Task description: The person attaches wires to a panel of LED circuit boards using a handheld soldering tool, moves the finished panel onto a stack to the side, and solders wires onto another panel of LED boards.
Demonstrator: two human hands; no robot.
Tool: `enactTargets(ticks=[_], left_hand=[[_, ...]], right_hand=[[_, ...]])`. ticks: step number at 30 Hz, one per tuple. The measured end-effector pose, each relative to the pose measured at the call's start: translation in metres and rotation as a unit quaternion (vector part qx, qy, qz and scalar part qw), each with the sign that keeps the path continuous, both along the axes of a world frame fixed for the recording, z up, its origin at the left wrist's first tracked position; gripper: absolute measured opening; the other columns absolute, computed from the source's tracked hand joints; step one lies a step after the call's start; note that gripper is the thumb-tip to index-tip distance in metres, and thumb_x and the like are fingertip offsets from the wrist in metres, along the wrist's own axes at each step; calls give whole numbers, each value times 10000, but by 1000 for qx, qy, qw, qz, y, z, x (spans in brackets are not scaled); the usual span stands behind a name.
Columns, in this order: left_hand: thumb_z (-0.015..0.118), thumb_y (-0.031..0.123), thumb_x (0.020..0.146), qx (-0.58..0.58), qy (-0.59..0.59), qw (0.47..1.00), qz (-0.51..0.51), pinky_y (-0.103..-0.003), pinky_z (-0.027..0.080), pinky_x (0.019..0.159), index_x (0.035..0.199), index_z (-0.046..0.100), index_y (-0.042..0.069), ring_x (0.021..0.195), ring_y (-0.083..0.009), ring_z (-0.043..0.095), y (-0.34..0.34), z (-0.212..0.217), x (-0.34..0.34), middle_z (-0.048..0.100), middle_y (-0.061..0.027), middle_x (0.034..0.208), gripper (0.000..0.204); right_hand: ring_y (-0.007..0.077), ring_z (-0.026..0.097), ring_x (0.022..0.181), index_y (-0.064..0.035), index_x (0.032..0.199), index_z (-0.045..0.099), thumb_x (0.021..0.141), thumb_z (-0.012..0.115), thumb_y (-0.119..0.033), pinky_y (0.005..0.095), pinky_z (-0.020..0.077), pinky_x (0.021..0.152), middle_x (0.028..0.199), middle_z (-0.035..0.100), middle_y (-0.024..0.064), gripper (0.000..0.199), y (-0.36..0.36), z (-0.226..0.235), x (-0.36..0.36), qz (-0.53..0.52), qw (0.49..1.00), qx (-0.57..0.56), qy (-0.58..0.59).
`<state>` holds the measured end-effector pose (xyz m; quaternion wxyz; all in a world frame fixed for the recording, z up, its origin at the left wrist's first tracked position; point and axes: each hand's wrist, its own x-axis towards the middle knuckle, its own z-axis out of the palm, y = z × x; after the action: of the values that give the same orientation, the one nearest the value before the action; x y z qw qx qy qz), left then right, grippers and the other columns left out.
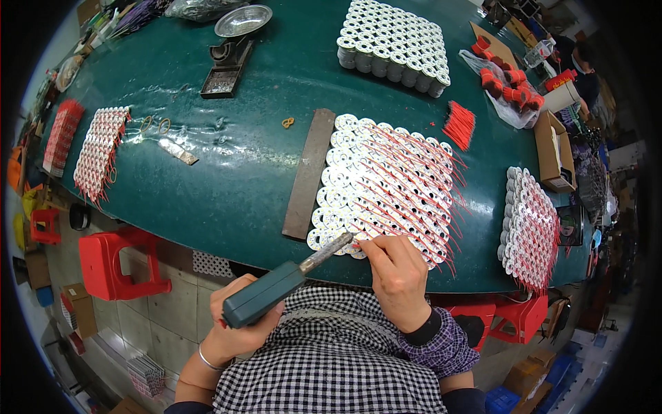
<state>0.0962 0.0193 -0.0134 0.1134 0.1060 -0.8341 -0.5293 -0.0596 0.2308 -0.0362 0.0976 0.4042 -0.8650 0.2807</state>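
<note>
My left hand (241, 328) is wrapped round the dark green body of a soldering gun (265, 295), its metal tip pointing away and to the right. That tip reaches the near edge of a block of white round discs (338, 183) standing on the table. My right hand (400, 279) is closed in a pinch beside the tip, on what looks like the end of a thin red wire; the fingers partly hide it. Many red wires (407, 183) lie slantwise over the block, their ends hanging past its right side. A flat brown metal bar (309, 176) lies along the block's left side.
On the green table (234, 200) are a bundle of red wires (458, 125), a larger stack of discs (393, 45), wired blocks (102, 152) at left and another wired block (529, 228) at right. A scale with a metal pan (243, 21) stands at the back. Red stools (114, 265) stand below.
</note>
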Motion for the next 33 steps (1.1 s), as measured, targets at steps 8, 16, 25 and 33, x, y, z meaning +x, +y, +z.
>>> enactTargets(ticks=[8,16,25,33], left_hand=[[764,-22,729,94,-72,991,67,-268,533,636,981,703,-64,725,-181,671,1,4,15,697,-129,893,262],[769,-22,729,63,-58,995,44,-283,544,658,980,700,-63,747,-200,687,-3,6,15,708,-141,915,264],[778,-15,723,8,-18,1000,18,-302,543,667,944,691,-58,760,-232,694,-3,7,10,709,-154,913,242],[780,-5,724,23,-46,999,11,-295,517,627,893,682,-38,696,-213,661,-3,6,9,689,-128,840,198]], right_hand=[[237,605,784,-8,972,699,753,672,8,356,486,693,896,637,72,221,-1,2,1,-8,1000,5,24],[239,615,775,-2,971,698,740,681,18,367,485,680,877,643,78,232,-4,-1,6,12,999,-41,25],[241,617,766,4,986,692,747,682,28,360,490,669,884,640,81,240,-5,-7,9,11,999,-38,2],[241,613,747,-7,977,714,743,723,56,349,497,644,876,649,87,243,-7,-2,9,10,1000,-21,8]])
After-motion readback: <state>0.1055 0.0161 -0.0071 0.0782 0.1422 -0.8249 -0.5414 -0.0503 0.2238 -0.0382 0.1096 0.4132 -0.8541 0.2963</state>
